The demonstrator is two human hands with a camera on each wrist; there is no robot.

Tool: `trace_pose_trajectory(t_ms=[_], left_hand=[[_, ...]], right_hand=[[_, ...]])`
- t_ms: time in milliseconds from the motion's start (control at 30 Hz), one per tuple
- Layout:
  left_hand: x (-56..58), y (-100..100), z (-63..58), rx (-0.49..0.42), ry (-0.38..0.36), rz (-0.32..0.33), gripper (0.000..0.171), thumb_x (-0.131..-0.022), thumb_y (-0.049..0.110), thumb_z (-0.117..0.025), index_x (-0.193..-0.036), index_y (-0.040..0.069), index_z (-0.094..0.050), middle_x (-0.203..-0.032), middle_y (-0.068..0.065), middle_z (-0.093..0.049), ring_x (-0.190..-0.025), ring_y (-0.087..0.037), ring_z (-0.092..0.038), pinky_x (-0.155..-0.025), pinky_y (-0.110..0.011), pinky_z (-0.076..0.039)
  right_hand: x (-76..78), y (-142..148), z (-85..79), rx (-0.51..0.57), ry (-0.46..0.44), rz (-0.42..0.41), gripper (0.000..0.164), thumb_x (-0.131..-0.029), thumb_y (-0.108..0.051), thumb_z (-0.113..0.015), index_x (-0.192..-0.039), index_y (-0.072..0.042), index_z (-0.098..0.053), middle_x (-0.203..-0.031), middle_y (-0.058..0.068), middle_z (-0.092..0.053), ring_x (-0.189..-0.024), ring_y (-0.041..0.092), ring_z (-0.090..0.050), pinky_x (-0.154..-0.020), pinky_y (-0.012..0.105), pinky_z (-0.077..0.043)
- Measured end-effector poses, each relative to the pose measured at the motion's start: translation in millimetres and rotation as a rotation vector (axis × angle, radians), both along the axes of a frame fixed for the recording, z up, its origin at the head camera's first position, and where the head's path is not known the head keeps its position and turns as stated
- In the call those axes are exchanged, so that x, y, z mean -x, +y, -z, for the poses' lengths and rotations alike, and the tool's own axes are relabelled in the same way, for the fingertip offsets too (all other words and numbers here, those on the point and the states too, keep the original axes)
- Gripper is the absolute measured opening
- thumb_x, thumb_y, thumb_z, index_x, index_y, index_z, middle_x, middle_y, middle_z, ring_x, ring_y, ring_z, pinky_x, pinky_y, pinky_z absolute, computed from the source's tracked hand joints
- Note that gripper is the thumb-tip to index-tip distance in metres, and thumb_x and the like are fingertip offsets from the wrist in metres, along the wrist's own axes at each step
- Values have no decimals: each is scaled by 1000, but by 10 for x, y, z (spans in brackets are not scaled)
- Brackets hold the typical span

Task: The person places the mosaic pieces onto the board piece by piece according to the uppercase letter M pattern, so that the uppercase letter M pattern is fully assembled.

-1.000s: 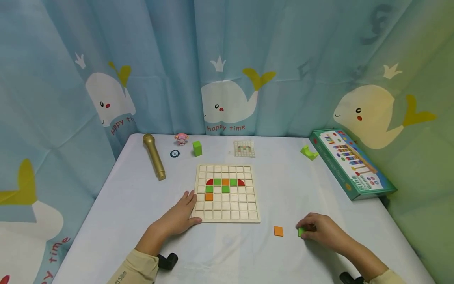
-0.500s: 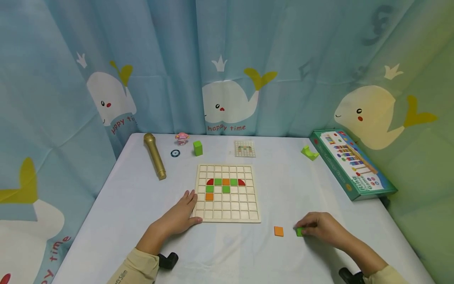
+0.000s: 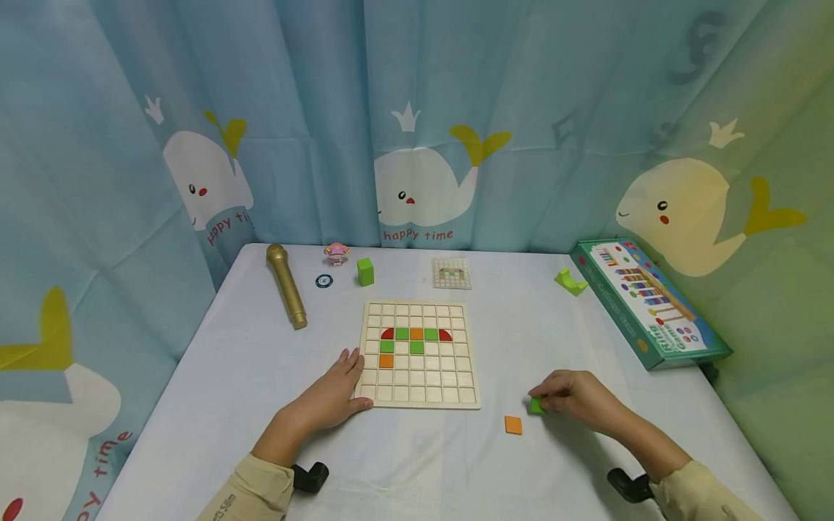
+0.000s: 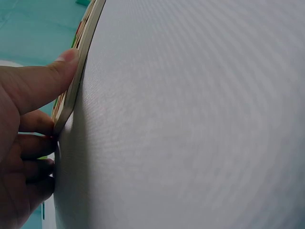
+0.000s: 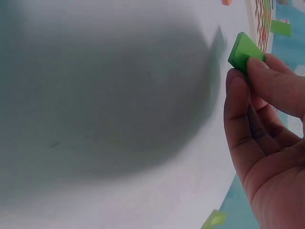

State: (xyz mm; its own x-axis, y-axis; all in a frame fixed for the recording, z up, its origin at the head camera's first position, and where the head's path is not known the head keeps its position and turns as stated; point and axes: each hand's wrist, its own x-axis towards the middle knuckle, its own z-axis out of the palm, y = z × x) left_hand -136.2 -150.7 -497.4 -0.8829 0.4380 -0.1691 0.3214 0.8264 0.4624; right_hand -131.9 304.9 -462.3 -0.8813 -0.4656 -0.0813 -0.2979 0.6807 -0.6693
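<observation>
In the head view a wooden grid board (image 3: 433, 380) lies mid-table. Green, orange and red tiles fill some of its upper cells. My left hand (image 3: 331, 394) rests at the board's lower left corner, fingers along the left side and thumb on the near edge; the left wrist view shows the thumb (image 4: 47, 81) lying against the board's rim. Off the board's right side, my right hand (image 3: 583, 401) pinches a small green square tile (image 5: 245, 50) between thumb and fingers, lifted from the cloth. A loose orange square tile (image 3: 513, 425) lies near it, to the left.
Behind the board lies a small pattern card (image 3: 451, 274). A green block (image 3: 365, 272), a pink figurine (image 3: 336, 253), a dark round disc (image 3: 324, 281) and a gold microphone (image 3: 287, 286) are at back left. A green curved block (image 3: 570, 282) and game box (image 3: 651, 300) are on the right.
My right hand has moved left and away from me, carrying the green tile up off the cloth toward the board. The left hand has stayed at the board's corner.
</observation>
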Motion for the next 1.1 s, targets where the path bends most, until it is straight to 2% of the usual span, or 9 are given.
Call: trace_pose_trajectory(t_ms=[533, 700, 867, 1100], left_hand=[[-2, 0, 17, -4, -5, -3, 85, -95, 38, -69, -153, -10, -30, -163, -23, -21, -152, -38, -14, -120, -48, -22], [8, 2, 38, 3, -4, -4, 84, -96, 39, -69, -153, -9, -30, -163, -23, -21, -152, -38, -13, -120, -48, -22], [10, 3, 30, 2, -4, -8, 84, -96, 38, -69, -153, -9, -30, -163, -23, -21, -152, -38, -14, -120, -49, -22], [13, 3, 12, 1, -1, -2, 84, -96, 38, -69, -153, -10, -31, -162, -24, -22, -151, -39, -14, -120, -49, -22]], right_hand=[[271, -292, -48, -14, 28, -13, 22, -88, 1, -75, -109, -1, -77, -95, 2, -73, -78, 7, -64, -64, 25, -54], [355, -405, -39, -22, 30, 9, 18, -87, 1, -76, -104, -4, -77, -96, 2, -74, -80, 9, -65, -65, 25, -55], [445, -506, -40, -7, 48, -7, 16, -86, 1, -76, -101, -5, -77, -96, 4, -74, -82, 12, -66, -66, 26, -55], [583, -663, -38, -5, 31, -15, 17, -87, 3, -75, -100, -7, -79, -94, -1, -72, -82, 12, -66, -68, 26, -56]])
